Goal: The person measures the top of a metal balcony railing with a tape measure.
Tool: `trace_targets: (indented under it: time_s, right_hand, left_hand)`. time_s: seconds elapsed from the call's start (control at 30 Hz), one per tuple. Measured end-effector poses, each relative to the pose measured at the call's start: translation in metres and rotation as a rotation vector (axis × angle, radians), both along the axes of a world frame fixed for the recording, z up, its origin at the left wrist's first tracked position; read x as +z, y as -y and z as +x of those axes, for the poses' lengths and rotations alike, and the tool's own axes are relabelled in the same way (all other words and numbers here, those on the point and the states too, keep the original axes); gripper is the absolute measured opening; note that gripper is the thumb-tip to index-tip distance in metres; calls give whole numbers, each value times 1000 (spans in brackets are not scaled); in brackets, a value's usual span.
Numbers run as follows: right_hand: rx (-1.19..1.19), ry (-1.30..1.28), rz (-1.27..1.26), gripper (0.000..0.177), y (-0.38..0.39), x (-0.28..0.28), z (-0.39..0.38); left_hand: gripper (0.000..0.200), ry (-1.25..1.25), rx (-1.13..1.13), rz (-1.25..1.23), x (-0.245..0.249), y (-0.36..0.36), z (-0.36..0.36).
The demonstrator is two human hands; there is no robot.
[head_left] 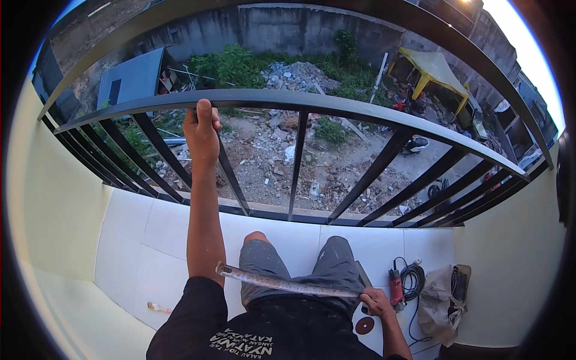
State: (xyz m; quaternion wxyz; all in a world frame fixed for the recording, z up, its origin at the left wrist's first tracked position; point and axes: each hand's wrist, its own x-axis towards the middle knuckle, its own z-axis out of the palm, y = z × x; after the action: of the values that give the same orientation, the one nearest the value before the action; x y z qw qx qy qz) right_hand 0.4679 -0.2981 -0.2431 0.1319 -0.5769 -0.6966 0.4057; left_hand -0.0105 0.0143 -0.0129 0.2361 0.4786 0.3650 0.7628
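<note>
we count two hands. left hand (204, 129): fingers curled round one black top rail (270, 98), thumb over it. right hand (376, 301): pinching one end of one ruler-like metal strip (294, 287), which spans the lap crosswise. on white floor tiles (150, 234) we log one red angle grinder (395, 287), one cutting disc (364, 325), one tool bag (437, 303), one paintbrush (157, 308).
</note>
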Motion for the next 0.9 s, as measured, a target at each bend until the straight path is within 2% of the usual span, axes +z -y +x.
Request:
trace_targets:
  time_s: [0.07,0.2,0.33,0.47,0.67,0.87,0.9]
  right_hand:
    - [115,199,-154,46,12,-7,7]
    - [233,229,-275,47,20,-15,-21]
    - [176,221,-356,47,8,-39,-28]
    - [363,330,-284,46,-8,-12,-49]
    - [458,464,-333,45,-23,15,-75]
    - [431,325,-218,45,-48,-1,-108]
    - [431,325,-219,45,-53,-3,-107]
  left_hand:
    - [45,6,0,-4,-1,1,0]
    - [46,6,-10,7,-1,-1,-1]
    - [47,-30,-16,8,-2,-2,-6]
    - [48,-28,0,19,-1,-2,-2]
    - [48,-21,34,24,1,-1,0]
    - [48,-23,32,29,1,0,1]
    - [53,-61,67,6,0,0,0]
